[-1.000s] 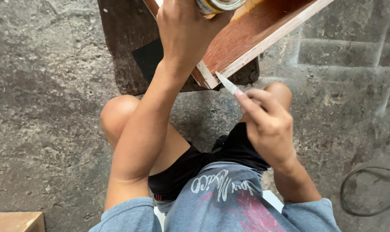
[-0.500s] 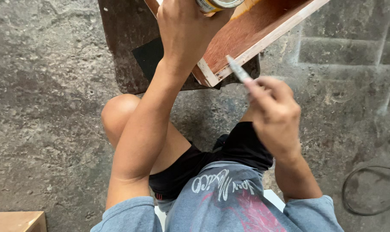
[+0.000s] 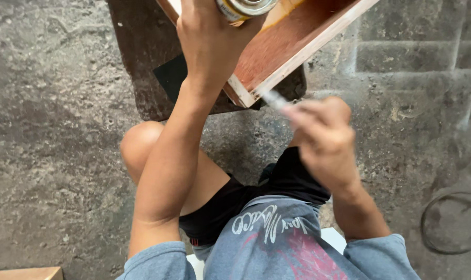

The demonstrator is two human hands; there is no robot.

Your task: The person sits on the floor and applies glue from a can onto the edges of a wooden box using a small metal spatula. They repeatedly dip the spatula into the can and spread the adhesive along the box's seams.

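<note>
Panel: reddish-brown wooden board with a pale cut edge (image 3: 292, 52), tilted, its near corner hanging out past a dark stool and above the person's knees.
Can: round metal tin with a yellow band (image 3: 243, 8), at the top edge of the view, above the panel; mostly cut off by the frame.
Left hand: left hand (image 3: 209, 39) reaches up over the panel's near edge with its fingers curled round the base of the can; grip clenched on the can.
Right hand: right hand (image 3: 323, 137) fisted round a thin pale tool, just below the panel's corner; motion-blurred.
Tool: slim grey-white stick or blade (image 3: 274, 99), tip just beside the pale corner of the panel; whether it touches cannot be told, nor what kind of tool it is.
Support: dark, worn stool (image 3: 137, 62) under the panel, with a black sheet (image 3: 170, 78) lying on it.
Surroundings: rough concrete floor (image 3: 48, 155); loop of dark cable (image 3: 453, 223) at right; corner of a wooden block (image 3: 23, 272) at lower left.
Risk, slip: likely, if the tool is a blade; its tip works close to the left forearm and bare knee.
Risk, spill: the can sits high on a tilted surface; a loosened hold could tip it.
Risk, panel: the overhanging corner could shift under side pressure.
</note>
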